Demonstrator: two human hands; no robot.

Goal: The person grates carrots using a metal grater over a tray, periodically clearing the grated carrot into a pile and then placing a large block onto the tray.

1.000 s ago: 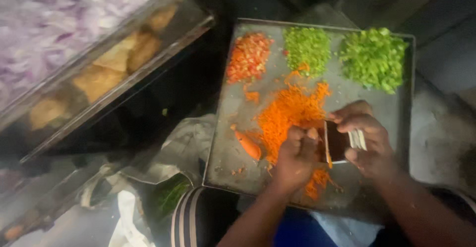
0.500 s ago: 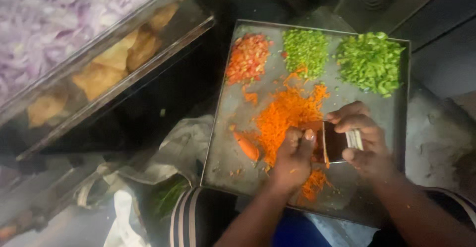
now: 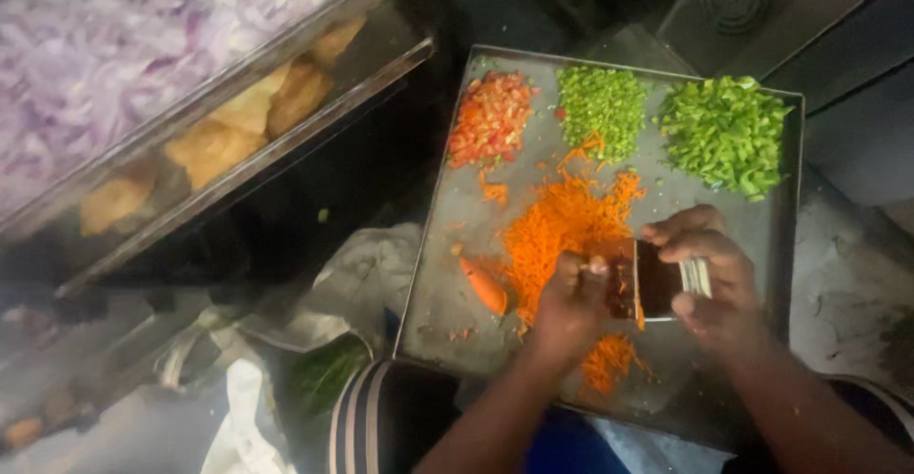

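Steel tray (image 3: 447, 331) | left hand (image 3: 571, 307) grip closed, contents hidden | right hand (image 3: 714, 284) grips grater (image 3: 657, 279)

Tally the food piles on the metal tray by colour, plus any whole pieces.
Green chopped piles: 2
Red chopped pile: 1
Orange grated carrot piles: 2
Carrot piece lying loose: 1
Total: 6
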